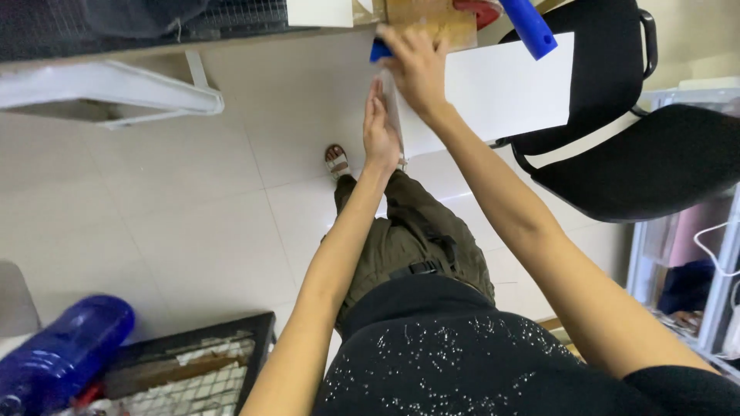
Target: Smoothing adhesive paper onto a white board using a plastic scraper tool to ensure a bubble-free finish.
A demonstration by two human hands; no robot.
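Hands [401, 100] at white board [509, 88], beside chair [655, 154].

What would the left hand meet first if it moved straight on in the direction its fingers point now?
Probably the right hand. The left hand lies flat along the edge of the white sheet, fingers pointing toward it. Depth is unclear.

Black speckled top [439, 362], olive trousers [420, 231], seemingly white sandal [336, 161].

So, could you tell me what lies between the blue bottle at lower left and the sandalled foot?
In the head view, only bare pale tiled floor lies between the blue bottle and the sandalled foot; the wire basket sits below that stretch.
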